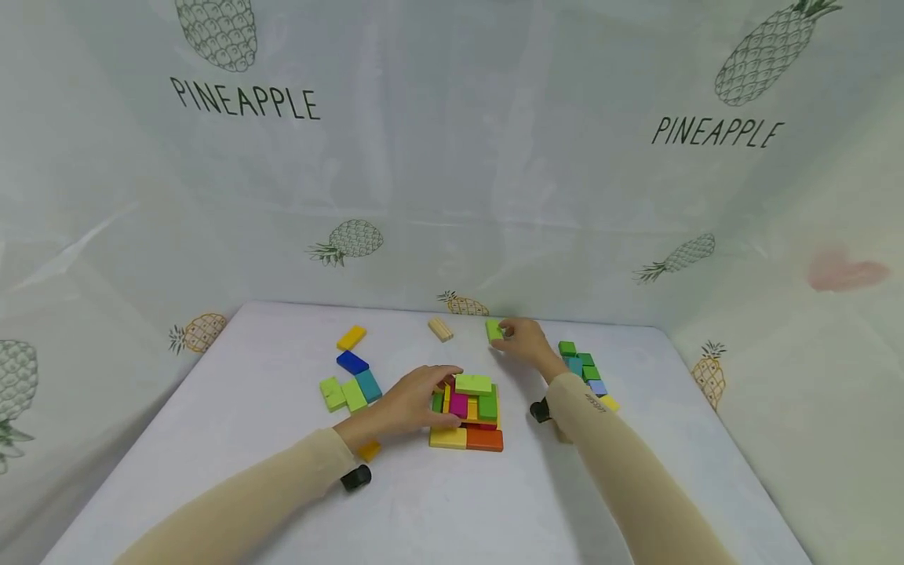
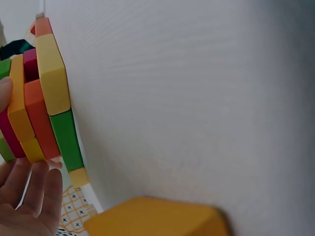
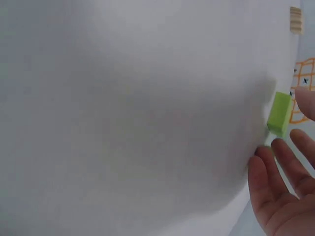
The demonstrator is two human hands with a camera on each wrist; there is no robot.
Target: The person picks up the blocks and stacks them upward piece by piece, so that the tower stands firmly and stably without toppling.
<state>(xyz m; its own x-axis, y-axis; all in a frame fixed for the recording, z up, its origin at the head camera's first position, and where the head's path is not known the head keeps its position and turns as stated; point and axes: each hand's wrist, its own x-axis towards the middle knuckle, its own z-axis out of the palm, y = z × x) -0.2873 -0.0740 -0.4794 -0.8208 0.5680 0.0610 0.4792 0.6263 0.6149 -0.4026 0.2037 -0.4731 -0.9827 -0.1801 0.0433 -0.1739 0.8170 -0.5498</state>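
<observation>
A stack of coloured wooden blocks (image 1: pixel 487 406) stands mid-table, with yellow and orange-red blocks along its front and a light green block (image 1: pixel 473 384) on top. My left hand (image 1: pixel 413 399) rests at its left side, thumb toward the front and fingers toward the back. In the left wrist view, the extended fingertips (image 2: pixel 37 174) meet the end of the stack. At the far edge, my right hand (image 1: pixel 525 343) is beside another light green block (image 1: pixel 493 329). In the right wrist view, thumb and fingers are spread near that block (image 3: pixel 279 114), apart from it.
Left of the stack lie yellow (image 1: pixel 351 338), blue (image 1: pixel 352 362), teal (image 1: pixel 368 386) and light green blocks (image 1: pixel 333 394). An orange block (image 1: pixel 369 450) is near my left wrist. Natural wood pieces (image 1: pixel 440 329) lie at the back. More blocks (image 1: pixel 590 373) sit beyond my right forearm.
</observation>
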